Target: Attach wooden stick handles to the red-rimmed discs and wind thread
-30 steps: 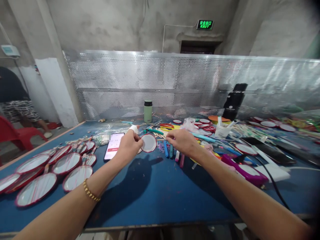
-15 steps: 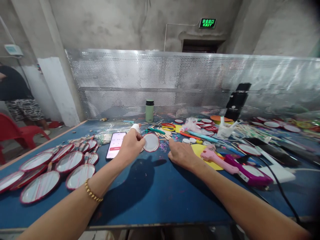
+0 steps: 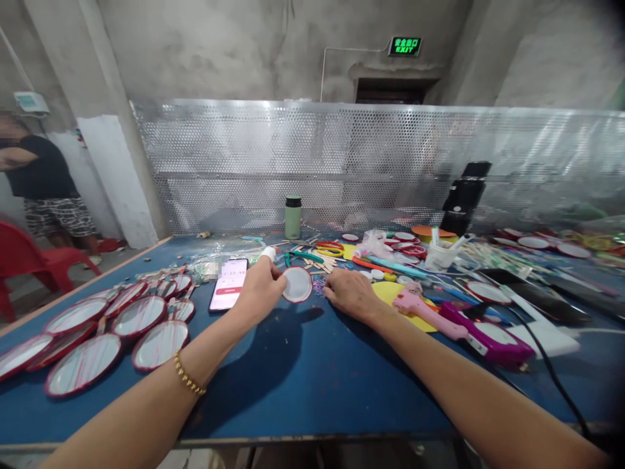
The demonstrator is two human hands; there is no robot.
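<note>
My left hand (image 3: 263,286) pinches a small round white disc with a red rim (image 3: 297,284) by its left edge, holding it tilted up over the table. A white wrap (image 3: 268,252) covers one fingertip of that hand. My right hand (image 3: 352,294) rests on the table to the right of the disc, fingers curled down among small pink, blue and purple strips (image 3: 318,286). Whatever lies under its fingertips is hidden. Beside my left wrist is a lit phone (image 3: 228,284). Several larger red-rimmed white discs (image 3: 139,316) on sticks lie at the left.
A pink glue gun (image 3: 430,312) lies over a yellow disc, near a purple device (image 3: 498,339) with a black cable. Behind are a green bottle (image 3: 293,218), orange-handled scissors (image 3: 331,248), wooden sticks and a white cup of pens (image 3: 439,255). A perforated metal panel (image 3: 303,156) closes the back.
My right hand has shifted slightly left and its fingers have curled further down at the coloured strips. My left hand still holds the disc. The person at the far left shows more fully.
</note>
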